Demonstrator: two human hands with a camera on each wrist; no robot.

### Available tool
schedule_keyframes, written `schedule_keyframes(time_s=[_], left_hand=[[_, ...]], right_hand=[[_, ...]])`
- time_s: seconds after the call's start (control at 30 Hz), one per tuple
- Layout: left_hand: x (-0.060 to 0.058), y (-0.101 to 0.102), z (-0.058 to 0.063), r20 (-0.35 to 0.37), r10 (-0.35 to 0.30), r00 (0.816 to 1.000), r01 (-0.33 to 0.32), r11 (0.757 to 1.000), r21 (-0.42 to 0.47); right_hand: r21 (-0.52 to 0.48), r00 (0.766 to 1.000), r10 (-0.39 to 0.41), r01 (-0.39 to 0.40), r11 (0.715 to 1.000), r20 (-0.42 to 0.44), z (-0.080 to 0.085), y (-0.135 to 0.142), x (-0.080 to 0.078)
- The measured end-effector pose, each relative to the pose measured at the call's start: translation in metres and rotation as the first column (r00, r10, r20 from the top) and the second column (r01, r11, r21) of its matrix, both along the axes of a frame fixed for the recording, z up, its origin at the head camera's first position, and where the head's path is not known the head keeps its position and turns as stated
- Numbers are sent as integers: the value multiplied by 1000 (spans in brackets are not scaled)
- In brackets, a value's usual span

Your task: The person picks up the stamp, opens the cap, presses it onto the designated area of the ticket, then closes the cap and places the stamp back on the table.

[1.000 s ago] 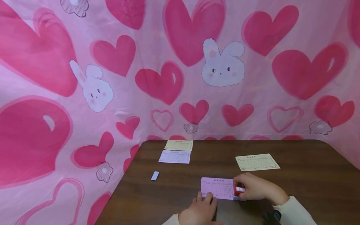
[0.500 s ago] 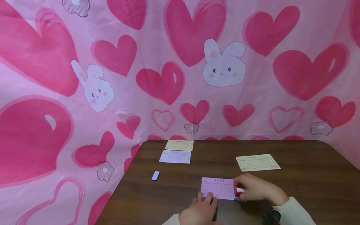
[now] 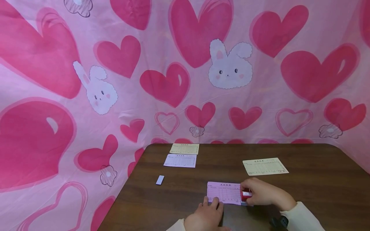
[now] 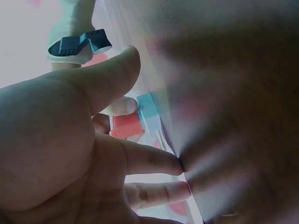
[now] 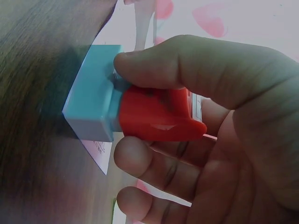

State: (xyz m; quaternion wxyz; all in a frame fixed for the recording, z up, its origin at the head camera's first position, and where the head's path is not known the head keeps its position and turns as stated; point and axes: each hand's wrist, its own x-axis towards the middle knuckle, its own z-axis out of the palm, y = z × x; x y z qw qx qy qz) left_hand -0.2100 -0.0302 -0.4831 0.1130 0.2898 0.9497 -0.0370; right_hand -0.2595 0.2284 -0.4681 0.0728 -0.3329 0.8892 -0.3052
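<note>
My right hand (image 3: 264, 192) grips a stamp (image 5: 161, 114) with a red handle and a light blue base, thumb on one side and fingers on the other. The base stands on the right end of a pink printed form (image 3: 223, 192). At the form's lower left edge, my left hand (image 3: 204, 215) rests with its fingers extended and the fingertips on the paper. In the left wrist view the stamp (image 4: 127, 126) shows beyond the left thumb. Whatever lies under the stamp's base is hidden.
A yellow form (image 3: 265, 166) lies behind the right hand. At the back left are another yellow form (image 3: 184, 149) and a pale purple form (image 3: 180, 161). A small white block (image 3: 160, 180) sits on the brown table (image 3: 138, 205). A heart-patterned curtain hangs behind.
Both hands stay in nearly the same place, the right one still holding the stamp on the pink form. The view has shifted very slightly.
</note>
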Motion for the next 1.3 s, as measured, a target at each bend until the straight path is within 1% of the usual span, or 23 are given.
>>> schedule_keyframes(time_s=[0.17, 0.37, 0.6, 0.73, 0.87, 1.13, 1.3], left_hand=[[1, 0, 0, -18, -10, 1000, 10, 1000, 1], [1, -1, -1, -15, 0, 1000, 0, 1000, 9], [-2, 0, 0, 12, 2, 1000, -2, 1000, 11], [-3, 0, 0, 25, 0, 1000, 0, 1000, 8], [-3, -1, 0, 25, -8, 1000, 8, 1000, 8], [-2, -3, 2, -6, -46, 999, 46, 999, 25], [-1, -3, 3, 2, -40, 999, 40, 998, 47]], right_hand=[[7, 1000, -7, 7, 1000, 5, 1, 1, 0], [-6, 999, 4, -4, 1000, -39, 4, 3, -1], [24, 1000, -2, 2, 1000, 9, 3, 1, -1], [26, 1000, -6, 6, 1000, 17, 3, 1, 0], [20, 1000, -3, 3, 1000, 17, 2, 1, 0], [27, 999, -16, 15, 1000, 39, 1, 2, -3], [6, 999, -6, 6, 1000, 47, 2, 3, -2]])
